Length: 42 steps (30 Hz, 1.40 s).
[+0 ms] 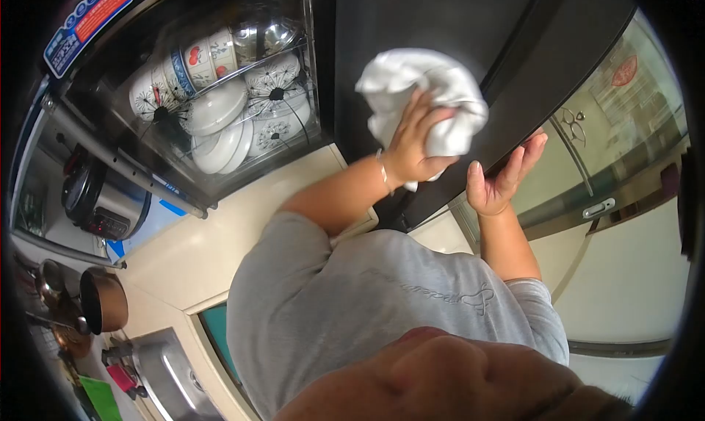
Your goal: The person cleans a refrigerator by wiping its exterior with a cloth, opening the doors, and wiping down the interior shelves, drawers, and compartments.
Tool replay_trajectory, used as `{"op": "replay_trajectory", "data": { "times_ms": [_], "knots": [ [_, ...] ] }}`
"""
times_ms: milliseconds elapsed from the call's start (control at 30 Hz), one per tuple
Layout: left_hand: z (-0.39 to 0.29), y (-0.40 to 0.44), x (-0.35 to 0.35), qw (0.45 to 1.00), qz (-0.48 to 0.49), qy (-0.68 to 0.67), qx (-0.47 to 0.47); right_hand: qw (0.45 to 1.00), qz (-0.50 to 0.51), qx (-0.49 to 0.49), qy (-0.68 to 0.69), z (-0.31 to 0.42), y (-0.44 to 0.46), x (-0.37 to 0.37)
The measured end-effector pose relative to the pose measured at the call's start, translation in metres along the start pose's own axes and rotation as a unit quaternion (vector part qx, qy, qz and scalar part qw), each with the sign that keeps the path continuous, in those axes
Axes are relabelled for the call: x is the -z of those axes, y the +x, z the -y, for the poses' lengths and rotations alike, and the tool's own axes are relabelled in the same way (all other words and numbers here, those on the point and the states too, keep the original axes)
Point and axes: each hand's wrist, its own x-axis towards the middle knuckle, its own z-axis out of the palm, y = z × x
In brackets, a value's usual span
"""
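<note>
A bunched white cloth [459, 112] lies against a tall dark, glossy panel [396, 24]. My left hand [418, 142] is on the cloth, its fingers bent over the fabric and pressing it to the panel. Lower and to the right, my right hand [503, 178] is raised near the panel's side edge. Its fingers are spread and nothing is in them; I cannot tell whether it touches the edge.
Left of the panel, a glass-fronted cabinet [323, 90] holds white plates [220, 112] and patterned bowls. Further left are a cooker [110, 200], a pot [103, 301] and a steel sink [165, 373]. A sliding glass door [624, 112] is at the right.
</note>
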Motion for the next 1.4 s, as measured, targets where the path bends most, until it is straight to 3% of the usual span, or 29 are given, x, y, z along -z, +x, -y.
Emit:
{"op": "replay_trajectory", "data": {
  "times_ms": [33, 100, 167, 233, 300, 367, 433, 533, 633, 700, 800, 867, 900, 933, 967, 1000, 1033, 1067, 1200, 1233, 1300, 1333, 1400],
  "knots": [
    [0.002, 0.031, -0.001, 0.997, -0.01, 0.025, -0.077, 1.0, -0.001, -0.003, -0.006, 0.001, -0.001, -0.001],
    [0.023, 0.085, 0.0, 0.989, -0.032, 0.022, -0.143, 1.0, 0.004, -0.002, -0.014, 0.0, -0.001, 0.001],
    [0.054, 0.12, -0.005, 0.983, -0.135, 0.0, -0.122, 0.999, 0.003, -0.007, -0.034, -0.001, -0.003, 0.001],
    [0.092, 0.137, 0.005, 0.984, -0.168, -0.047, 0.015, 1.0, 0.002, -0.009, -0.027, 0.0, -0.005, 0.001],
    [0.129, 0.114, 0.009, 0.924, -0.177, -0.221, 0.257, 0.999, 0.003, -0.017, -0.041, 0.002, -0.006, 0.002],
    [0.135, 0.088, 0.014, 0.897, -0.193, -0.242, 0.315, 0.999, 0.006, -0.02, -0.033, 0.001, -0.007, 0.001],
    [0.159, 0.043, -0.003, 0.912, -0.239, -0.156, 0.294, 0.999, -0.001, -0.021, -0.029, 0.002, -0.008, 0.0],
    [0.113, 0.014, -0.01, 0.946, -0.17, -0.096, 0.26, 1.0, -0.01, -0.014, -0.02, 0.0, -0.007, -0.001],
    [0.072, 0.018, -0.01, 0.995, -0.089, 0.025, 0.035, 0.999, -0.005, -0.018, -0.032, 0.001, -0.006, -0.001],
    [0.068, 0.045, -0.006, 0.995, -0.078, 0.028, -0.051, 0.998, 0.008, -0.031, -0.057, 0.003, -0.008, 0.003],
    [0.115, 0.071, -0.008, 0.985, -0.145, -0.049, 0.073, 0.999, -0.024, -0.018, -0.033, -0.002, -0.01, 0.0],
    [0.125, 0.081, 0.004, 0.937, -0.107, -0.151, 0.296, 0.998, -0.04, -0.015, -0.048, -0.004, -0.013, 0.001],
    [0.12, 0.082, 0.0, 0.91, -0.2, -0.2, 0.304, 0.997, -0.05, -0.016, -0.051, -0.004, -0.014, 0.001],
    [0.111, 0.076, -0.001, 0.877, -0.218, -0.205, 0.376, 0.996, -0.056, -0.021, -0.069, -0.003, -0.015, 0.002],
    [0.123, 0.059, -0.005, 0.911, -0.222, -0.163, 0.307, 0.996, -0.057, -0.019, -0.061, -0.003, -0.015, 0.002],
    [0.106, 0.044, -0.004, 0.891, -0.197, -0.17, 0.372, 0.997, -0.057, -0.016, -0.049, -0.003, -0.015, 0.002],
    [0.13, 0.01, -0.012, 0.896, -0.188, -0.155, 0.371, 0.996, -0.061, -0.018, -0.058, -0.003, -0.015, 0.003],
    [0.127, -0.018, -0.019, 0.924, -0.192, -0.131, 0.305, 0.996, -0.062, -0.025, -0.058, -0.002, -0.015, 0.003],
    [0.061, -0.105, -0.031, 0.924, -0.106, 0.005, 0.368, 0.995, -0.067, -0.041, -0.067, 0.002, -0.017, 0.002],
    [0.048, -0.11, -0.029, 0.94, -0.082, -0.03, 0.331, 0.994, -0.067, -0.045, -0.068, 0.003, -0.016, 0.003],
    [0.011, -0.093, -0.021, 0.905, -0.071, -0.174, 0.382, 0.994, -0.067, -0.049, -0.077, 0.005, -0.017, 0.005],
    [0.001, -0.08, -0.015, 0.906, -0.064, -0.179, 0.379, 0.995, -0.049, -0.048, -0.076, 0.005, -0.018, 0.006],
    [-0.016, -0.055, -0.003, 0.922, -0.007, -0.304, 0.24, 0.995, -0.032, -0.057, -0.08, 0.011, -0.017, 0.008]
  ]
}}
